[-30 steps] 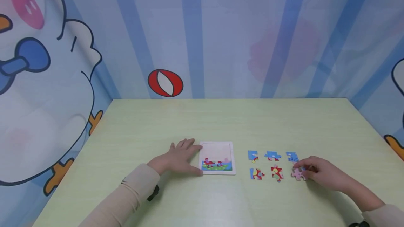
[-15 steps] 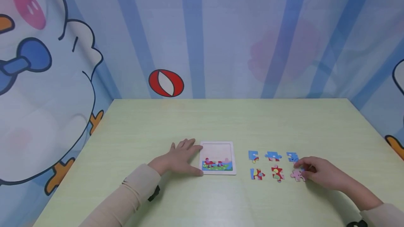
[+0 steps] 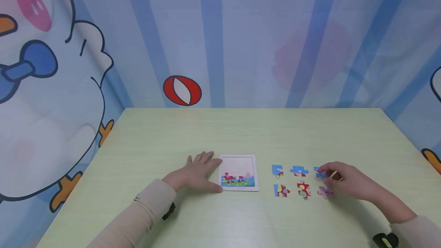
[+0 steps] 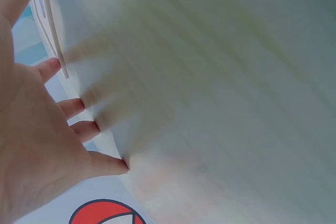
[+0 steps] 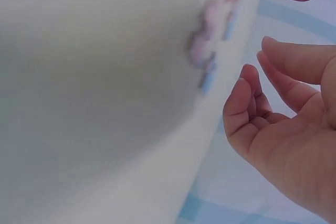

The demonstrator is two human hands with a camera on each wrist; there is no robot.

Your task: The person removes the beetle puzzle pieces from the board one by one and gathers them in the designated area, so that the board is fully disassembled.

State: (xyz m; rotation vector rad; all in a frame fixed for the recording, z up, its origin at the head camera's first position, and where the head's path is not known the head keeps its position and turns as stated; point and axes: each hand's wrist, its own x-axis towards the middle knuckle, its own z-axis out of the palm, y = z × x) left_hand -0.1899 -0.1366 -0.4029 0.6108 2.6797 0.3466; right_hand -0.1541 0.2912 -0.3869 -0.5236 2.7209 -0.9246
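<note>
My left hand (image 3: 194,173) lies spread at the left edge of a small white puzzle tray (image 3: 256,171), thumb and index finger touching its side. In the left wrist view the same hand (image 4: 47,129) has fingertips down on the table by the tray's edge (image 4: 55,40). A colourful strip of picture fills the tray's lower part. My right hand (image 3: 355,181) hovers over the right end of the loose pieces, nearest a pink jigsaw piece (image 3: 324,192) and a blue jigsaw piece (image 3: 319,171) it partly covers. In the right wrist view the hand (image 5: 283,108) holds nothing, its fingers loosely bent.
Left of those two pieces lie more jigsaw pieces: a blue one (image 3: 298,170), a red one (image 3: 304,190), a blue corner (image 3: 277,170) and a red-and-blue one (image 3: 282,190). The pale wooden table (image 3: 206,133) ends at a printed cartoon curtain (image 3: 241,49).
My right hand has come off the pink piece and risen slightly, away towards the back. The pink piece stays on the table. The left hand keeps its place at the tray.
</note>
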